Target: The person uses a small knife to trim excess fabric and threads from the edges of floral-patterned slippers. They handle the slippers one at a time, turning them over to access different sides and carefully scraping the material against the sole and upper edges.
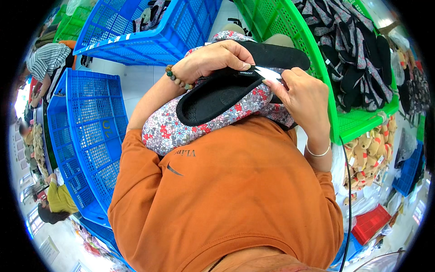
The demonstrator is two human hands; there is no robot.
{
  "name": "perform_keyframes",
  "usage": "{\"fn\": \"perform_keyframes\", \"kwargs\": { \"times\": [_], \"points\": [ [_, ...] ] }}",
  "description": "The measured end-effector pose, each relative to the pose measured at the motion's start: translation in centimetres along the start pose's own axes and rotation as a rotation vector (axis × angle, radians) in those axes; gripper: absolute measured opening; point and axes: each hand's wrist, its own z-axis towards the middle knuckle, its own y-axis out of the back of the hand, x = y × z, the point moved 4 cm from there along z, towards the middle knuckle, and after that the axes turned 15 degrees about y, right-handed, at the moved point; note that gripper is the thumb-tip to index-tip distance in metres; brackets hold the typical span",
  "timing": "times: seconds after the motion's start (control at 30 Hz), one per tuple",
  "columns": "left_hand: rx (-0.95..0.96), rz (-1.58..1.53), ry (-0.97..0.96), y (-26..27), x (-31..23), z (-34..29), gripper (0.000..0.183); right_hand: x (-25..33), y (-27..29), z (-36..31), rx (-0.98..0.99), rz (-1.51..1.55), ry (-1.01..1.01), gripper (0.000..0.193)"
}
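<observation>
Floral slipper in both hands, tag seemingly pinched.

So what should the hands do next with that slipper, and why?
Probably press the white tag down inside the slipper. The right hand pinches the tag at the slipper's opening, while the left hand grips the slipper's edge beside it.
</observation>
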Motion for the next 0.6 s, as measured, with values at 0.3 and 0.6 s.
{"fn": "perform_keyframes", "kwargs": {
  "times": [0.3, 0.6],
  "points": [
    [0.038, -0.026, -0.054, 0.5, 0.4, 0.4, 0.017, -0.1, -0.5, 0.4, -0.081, 0.058, 0.036, 0.039],
    [0.030, -0.044, 0.002, 0.5, 0.7, 0.1, 0.018, 0.3, -1.2, 0.1, -0.070, 0.082, -0.071, 0.041]
  ]
}}
